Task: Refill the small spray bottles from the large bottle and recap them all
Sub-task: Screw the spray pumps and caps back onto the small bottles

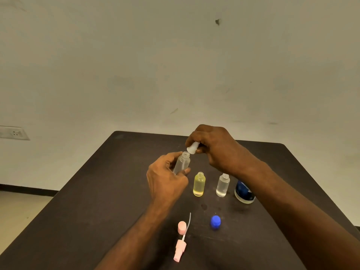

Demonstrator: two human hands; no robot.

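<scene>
Left hand [167, 178], in the middle of the frame: fingers curled round a small clear bottle [182, 162], held tilted above the table [97, 201], open neck pointing up and to the right. Right hand [212, 147], just above and to the right: fingertips pinching a white spray cap [192, 148], its lower end touching or almost touching the rim of the open neck; cannot tell which. Right forearm crossing the frame from the lower right corner.

Below the hands, standing upright on the dark table: a yellow bottle [199, 184] with open neck, a little liquid at the bottom; just to its right, apart from it, a second clear bottle [223, 185], also uncapped. Further right, partly hidden behind the right forearm, the large bottle [243, 191] with a blue label; only its lower part visible.

Nearer the bottom of the frame, lying on the table: a pink cap [182, 227], a pink spray head [180, 249] with its thin tube pointing up towards the middle, and to the right a blue cap [215, 222]. A few dark wet spots on the table between the yellow bottle and the blue cap.

At the left edge of the frame, on the pale wall [175, 55], a white socket [12, 132].
</scene>
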